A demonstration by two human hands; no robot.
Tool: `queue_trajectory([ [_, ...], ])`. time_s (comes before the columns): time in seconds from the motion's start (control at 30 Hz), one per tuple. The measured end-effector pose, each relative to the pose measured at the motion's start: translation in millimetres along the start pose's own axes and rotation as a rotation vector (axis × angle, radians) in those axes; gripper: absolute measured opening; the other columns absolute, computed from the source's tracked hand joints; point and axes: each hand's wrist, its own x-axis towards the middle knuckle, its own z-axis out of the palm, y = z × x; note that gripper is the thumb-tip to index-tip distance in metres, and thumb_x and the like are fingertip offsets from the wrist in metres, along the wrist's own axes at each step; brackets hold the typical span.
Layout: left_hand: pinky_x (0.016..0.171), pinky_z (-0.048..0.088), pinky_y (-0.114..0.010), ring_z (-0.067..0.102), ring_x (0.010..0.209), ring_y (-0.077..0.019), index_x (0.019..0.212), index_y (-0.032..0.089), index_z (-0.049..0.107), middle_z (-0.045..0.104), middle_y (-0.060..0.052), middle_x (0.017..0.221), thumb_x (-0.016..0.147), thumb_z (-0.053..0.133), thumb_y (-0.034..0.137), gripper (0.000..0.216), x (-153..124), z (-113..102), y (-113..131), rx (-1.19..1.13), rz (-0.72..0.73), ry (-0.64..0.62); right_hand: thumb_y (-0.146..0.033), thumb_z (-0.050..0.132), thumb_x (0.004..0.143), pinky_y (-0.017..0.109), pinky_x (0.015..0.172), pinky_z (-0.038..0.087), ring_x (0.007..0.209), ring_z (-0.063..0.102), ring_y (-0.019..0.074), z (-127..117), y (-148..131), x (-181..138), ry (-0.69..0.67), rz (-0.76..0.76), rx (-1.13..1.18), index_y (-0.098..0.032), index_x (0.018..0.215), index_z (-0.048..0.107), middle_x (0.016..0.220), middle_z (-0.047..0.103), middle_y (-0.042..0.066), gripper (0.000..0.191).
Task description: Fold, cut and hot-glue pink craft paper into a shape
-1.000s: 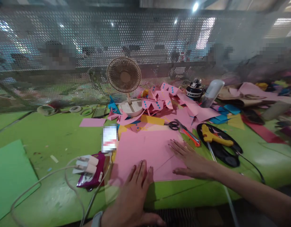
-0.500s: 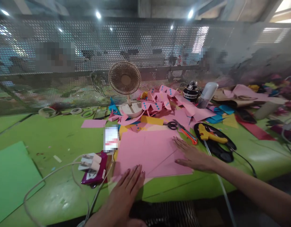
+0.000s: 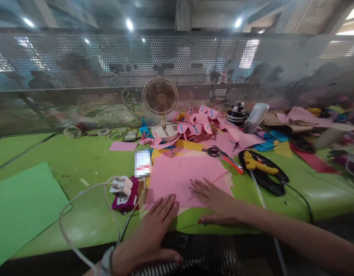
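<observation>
A large pink paper sheet [image 3: 179,174] lies on the green table [image 3: 79,161] near its front edge. My left hand [image 3: 154,226] lies flat with fingers stretched out, fingertips on the sheet's near left corner. My right hand [image 3: 215,201] is spread flat on the sheet's near right part, thumb toward the table edge. Neither hand holds anything.
Behind the sheet lie scissors [image 3: 213,151], an orange cutter [image 3: 231,163], a yellow glue gun [image 3: 261,165] on a black mat, a small fan [image 3: 161,103] and a heap of pink cut paper [image 3: 205,122]. A charger with cable [image 3: 121,186] lies left, a green sheet [image 3: 22,203] farther left.
My right hand has slid left and toward me across the pink sheet. The left hand has drawn back to the sheet's near corner. The view has shifted.
</observation>
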Motion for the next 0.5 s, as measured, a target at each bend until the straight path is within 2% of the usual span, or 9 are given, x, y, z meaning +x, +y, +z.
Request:
queue_trajectory([
  [0.07, 0.116, 0.019, -0.053, 0.013, 0.145, -0.0365, 0.154, 0.017, 0.009, 0.011, -0.018, 0.158, 0.073, 0.046, 0.085, 0.112, 0, 2, -1, 0.005, 0.013, -0.001, -0.071, 0.039, 0.087, 0.05, 0.12, 0.012, 0.147, 0.007, 0.028, 1, -2, -1, -0.044, 0.015, 0.042, -0.015, 0.154, 0.01, 0.159, 0.01, 0.014, 0.092],
  [0.13, 0.116, 0.018, -0.053, 0.012, 0.145, -0.036, 0.154, 0.015, 0.011, 0.01, -0.018, 0.158, 0.073, 0.044, 0.085, 0.112, -2, 3, -2, 0.006, 0.014, -0.003, -0.07, 0.039, 0.088, 0.049, 0.12, 0.014, 0.147, 0.008, 0.0276, 2, 7, -9, -0.056, 0.117, 0.059, -0.012, 0.153, 0.007, 0.159, 0.009, 0.015, 0.092],
  [0.3, 0.116, 0.02, -0.053, 0.007, 0.146, -0.0361, 0.154, 0.014, 0.011, 0.008, -0.019, 0.158, 0.075, 0.044, 0.084, 0.111, -14, 8, -5, 0.001, 0.025, 0.016, -0.064, 0.037, 0.092, 0.051, 0.118, 0.018, 0.146, 0.009, 0.029, 7, 44, -38, 0.066, 0.378, 0.013, -0.013, 0.154, 0.007, 0.159, 0.009, 0.016, 0.086],
  [0.37, 0.116, 0.019, -0.054, 0.007, 0.145, -0.0364, 0.154, 0.012, 0.012, 0.01, -0.02, 0.158, 0.076, 0.044, 0.083, 0.11, -19, 12, -7, 0.001, 0.047, 0.028, -0.066, 0.035, 0.091, 0.053, 0.117, 0.018, 0.146, 0.011, 0.0308, 11, 55, -45, 0.063, 0.485, -0.015, -0.01, 0.153, 0.008, 0.158, 0.011, 0.019, 0.088],
  [0.5, 0.118, 0.015, -0.052, 0.007, 0.145, -0.0367, 0.152, 0.007, 0.015, 0.011, -0.022, 0.157, 0.075, 0.043, 0.084, 0.113, -26, 20, -11, 0.013, 0.085, 0.061, -0.068, 0.034, 0.09, 0.051, 0.117, 0.018, 0.145, 0.013, 0.032, 24, 65, -45, 0.09, 0.591, -0.046, -0.007, 0.153, 0.009, 0.157, 0.011, 0.021, 0.091],
])
